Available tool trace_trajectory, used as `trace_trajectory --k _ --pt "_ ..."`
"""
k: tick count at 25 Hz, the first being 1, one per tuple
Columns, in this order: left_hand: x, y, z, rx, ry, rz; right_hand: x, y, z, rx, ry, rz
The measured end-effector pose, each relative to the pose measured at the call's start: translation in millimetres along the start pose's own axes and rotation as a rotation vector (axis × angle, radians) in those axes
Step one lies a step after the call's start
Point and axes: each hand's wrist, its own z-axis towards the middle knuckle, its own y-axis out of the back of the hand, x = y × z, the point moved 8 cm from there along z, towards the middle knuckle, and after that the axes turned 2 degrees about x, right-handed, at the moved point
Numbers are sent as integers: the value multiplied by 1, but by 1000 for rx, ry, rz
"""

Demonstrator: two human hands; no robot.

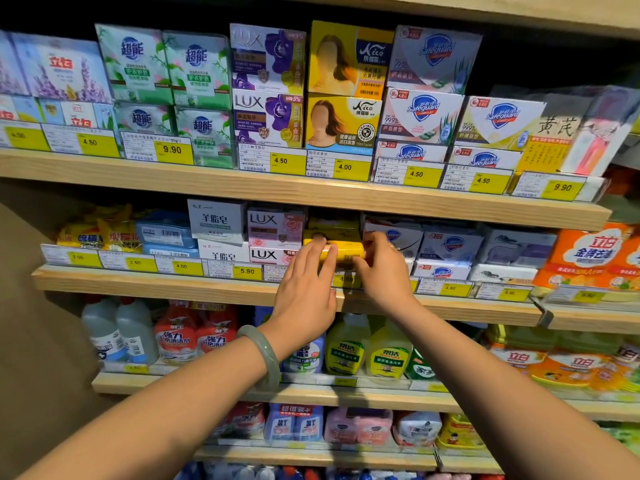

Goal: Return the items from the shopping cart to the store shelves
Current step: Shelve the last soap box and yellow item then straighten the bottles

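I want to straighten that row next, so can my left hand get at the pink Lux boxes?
Probably yes: the pink Lux boxes sit beside the left hand with nothing in front, though it is touching the yellow box.

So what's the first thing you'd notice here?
Two hands meet in the middle: the left hand presses and the right hand grips a yellow soap box on the second shelf. A green bracelet circles the left wrist. Yellow price tags line the shelf above.
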Motion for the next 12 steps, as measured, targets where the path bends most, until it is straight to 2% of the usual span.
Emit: trace_trajectory --k 3,9,12 --pt "-2 0 9 20 26 19 6 4 -3 -16 76 -97" --pt "-1 -4 16 87 46 44 17 17 4 -80 256 -776" --pt "1 -7 16 98 43 47 8 8 6 25 219 -838"
